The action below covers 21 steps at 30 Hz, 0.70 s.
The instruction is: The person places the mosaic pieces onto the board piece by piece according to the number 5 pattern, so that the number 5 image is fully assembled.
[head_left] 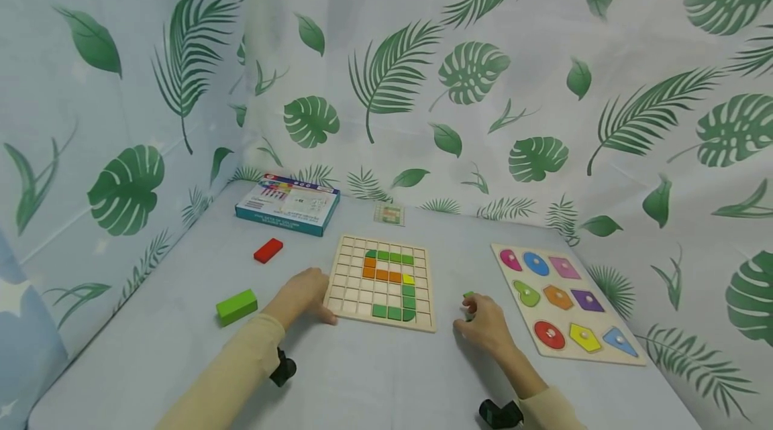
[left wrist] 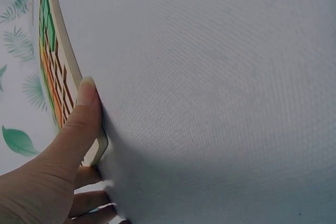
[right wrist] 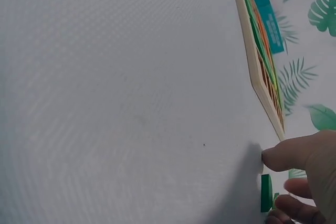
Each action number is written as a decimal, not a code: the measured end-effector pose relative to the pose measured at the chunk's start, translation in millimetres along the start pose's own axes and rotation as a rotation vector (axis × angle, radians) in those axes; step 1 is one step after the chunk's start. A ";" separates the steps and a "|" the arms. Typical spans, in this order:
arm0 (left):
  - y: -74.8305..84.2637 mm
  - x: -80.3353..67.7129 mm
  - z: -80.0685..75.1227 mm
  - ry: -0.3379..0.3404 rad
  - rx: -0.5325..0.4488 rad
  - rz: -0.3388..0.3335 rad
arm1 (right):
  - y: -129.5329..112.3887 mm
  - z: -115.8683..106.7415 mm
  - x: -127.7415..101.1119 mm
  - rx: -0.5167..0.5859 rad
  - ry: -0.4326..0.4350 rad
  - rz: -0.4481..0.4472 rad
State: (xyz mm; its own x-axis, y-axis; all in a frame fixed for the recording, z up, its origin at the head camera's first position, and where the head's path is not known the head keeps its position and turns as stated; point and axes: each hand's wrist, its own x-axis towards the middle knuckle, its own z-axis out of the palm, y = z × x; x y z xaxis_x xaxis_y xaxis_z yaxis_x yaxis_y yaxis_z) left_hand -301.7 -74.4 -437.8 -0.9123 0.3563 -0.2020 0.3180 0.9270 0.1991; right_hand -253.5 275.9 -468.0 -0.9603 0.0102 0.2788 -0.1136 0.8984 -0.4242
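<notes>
A square wooden grid board [head_left: 356, 309] lies on the table, with green, orange and yellow pieces set in a winding line. My left hand [head_left: 305, 292] holds its near left corner. In the left wrist view, the thumb [left wrist: 86, 95] lies along the front edge and the fingers are round the corner. To the right of the board, my right hand [head_left: 488, 327] is low over the table with bent fingers. Small green pieces [right wrist: 266, 192] lie between its thumb and fingers in the right wrist view, with a gap showing beside the thumb.
A shape puzzle board [head_left: 525, 331] with knobbed pieces lies at the right. At the left are a light green block [head_left: 237, 308] and a red block [head_left: 268, 251]. Behind them is a flat game box [head_left: 288, 205], with a small pattern card [head_left: 389, 214] by the leaf-print backdrop.
</notes>
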 end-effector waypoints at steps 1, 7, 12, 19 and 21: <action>0.0 -0.2 -0.2 -0.001 -0.001 -0.001 | -0.1 -1.0 -0.2 -0.004 -0.002 0.004; 1.4 -2.2 -2.0 -0.002 -0.001 -0.002 | -3.0 -6.4 -0.8 -0.007 -0.066 0.069; 1.7 -3.1 -2.1 0.003 0.002 -0.016 | -7.4 -6.5 1.6 0.022 -0.074 0.021; 0.6 -1.6 -0.6 0.015 0.001 -0.010 | -11.6 -2.7 3.4 0.077 -0.084 -0.049; 0.2 -0.7 0.5 0.012 -0.002 -0.011 | -11.3 -2.5 2.8 0.089 -0.090 -0.055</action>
State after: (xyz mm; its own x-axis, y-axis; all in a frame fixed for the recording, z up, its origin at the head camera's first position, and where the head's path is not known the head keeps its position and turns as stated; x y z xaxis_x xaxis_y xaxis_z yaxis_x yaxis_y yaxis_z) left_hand -300.9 -74.4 -438.2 -0.9186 0.3450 -0.1928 0.3077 0.9305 0.1988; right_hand -254.3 266.9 -460.3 -0.9706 -0.0806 0.2269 -0.1847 0.8538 -0.4867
